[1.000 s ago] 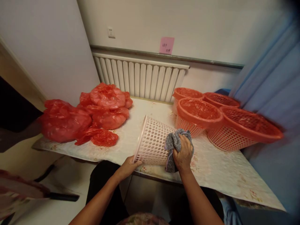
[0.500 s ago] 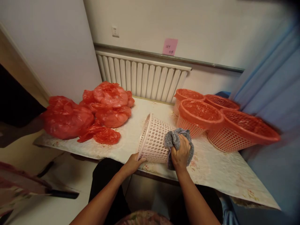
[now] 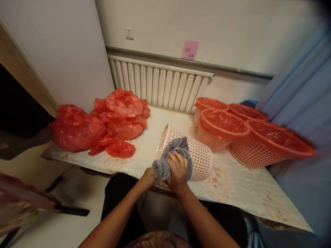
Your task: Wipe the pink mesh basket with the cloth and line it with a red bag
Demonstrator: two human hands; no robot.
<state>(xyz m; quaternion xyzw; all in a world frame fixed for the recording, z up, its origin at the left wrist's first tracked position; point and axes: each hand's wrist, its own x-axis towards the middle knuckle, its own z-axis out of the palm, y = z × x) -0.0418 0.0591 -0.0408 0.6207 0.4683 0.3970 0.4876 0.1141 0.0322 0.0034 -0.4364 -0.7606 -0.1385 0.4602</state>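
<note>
A pale pink plastic wastebasket (image 3: pixel 203 159) with a lattice of holes lies on its side at the table's front, its mouth facing left. My right hand (image 3: pixel 178 170) presses a grey cloth (image 3: pixel 184 148) against the basket's side, near the rim. The fingers are curled over the cloth. At the rim's lower edge is my left hand (image 3: pixel 148 177), closed there with its fingertips hidden behind the cloth and basket.
Several wastebaskets lined with red bags (image 3: pixel 223 122) stand to the right, beside a blue curtain (image 3: pixel 300 103). Filled red plastic bags (image 3: pixel 77 129) are heaped on the left of the cloth-covered table (image 3: pixel 248 186). Behind is a radiator (image 3: pixel 160 84). A dark sleeve (image 3: pixel 20 106) shows at far left.
My right hand has slid the grey cloth leftward along the basket, from its base end to near the rim. My left hand stays at the rim, now partly covered by the cloth.
</note>
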